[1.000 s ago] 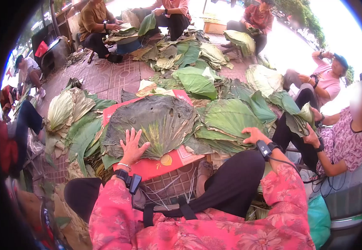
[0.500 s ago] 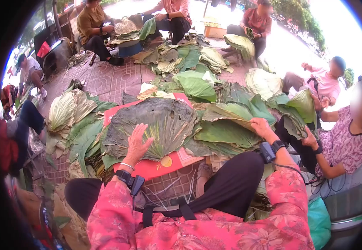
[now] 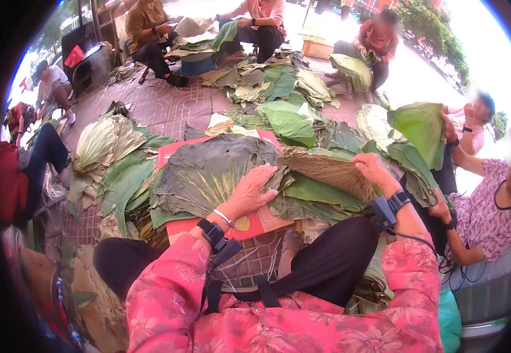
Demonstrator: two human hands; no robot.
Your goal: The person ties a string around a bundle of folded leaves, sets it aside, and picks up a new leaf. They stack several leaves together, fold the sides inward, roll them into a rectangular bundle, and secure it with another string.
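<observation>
A stack of large round lotus leaves lies on a red board in front of my knees. My left hand rests flat on the right part of the stack, fingers spread. My right hand grips the edge of another big leaf and holds it lifted and folded, its pale brownish underside showing, just right of the stack. More green leaves lie under it. Both wrists wear black bands.
Heaps of leaves cover the brick pavement. Several people sit around them handling leaves: one close on my right, others at the back and at the left. A wire basket stands under the red board.
My right hand has raised the leaf from the right pile and swung it left toward the stack. My left hand has slid right across the stack. The person on my right has lifted a leaf.
</observation>
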